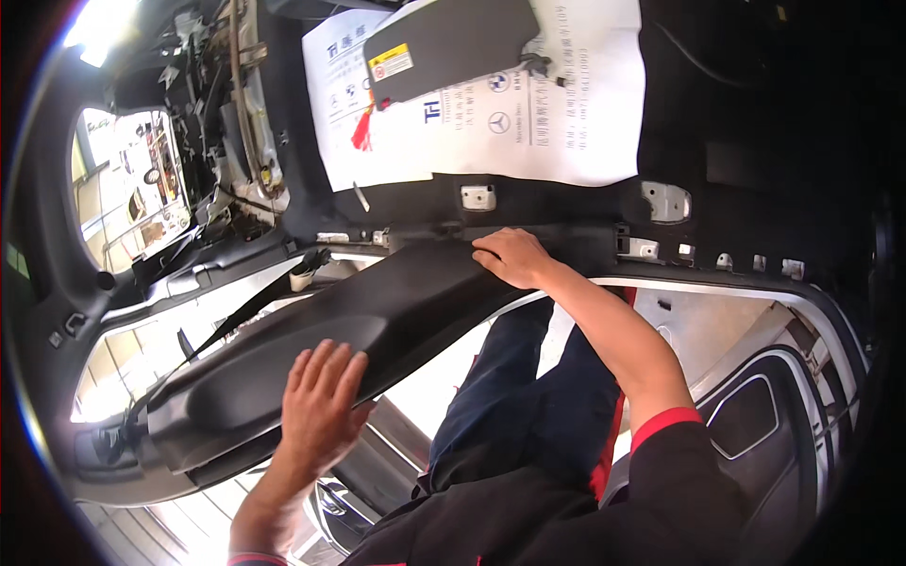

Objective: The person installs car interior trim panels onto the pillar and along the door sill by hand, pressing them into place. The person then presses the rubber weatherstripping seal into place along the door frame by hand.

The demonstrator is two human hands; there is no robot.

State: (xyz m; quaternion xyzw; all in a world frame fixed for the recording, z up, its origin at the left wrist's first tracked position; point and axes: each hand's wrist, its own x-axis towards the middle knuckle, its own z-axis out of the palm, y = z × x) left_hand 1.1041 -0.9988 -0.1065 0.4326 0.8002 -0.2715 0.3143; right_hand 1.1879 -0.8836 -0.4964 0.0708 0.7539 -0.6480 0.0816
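Observation:
A long black plastic pillar trim panel [321, 311] runs slantwise from the lower left up to the edge of the dark car roof lining [557, 212]. My left hand [326, 401] lies against its lower part, with the fingers stretched out and close together over the surface. At the panel's upper end my right hand [514, 259] bears on the edge, fingers bent over it; their tips are partly hidden. A dark seat belt strap [250, 311] passes behind the panel on its left side.
White printed paper sheets [595, 104] lie against the roof lining, with a dark grey sun visor [453, 47] and a red tassel [362, 130] on them. Metal brackets [668, 202] show along the roof edge. Exposed wiring [250, 170] is at upper left; an open car door [764, 424] stands at right.

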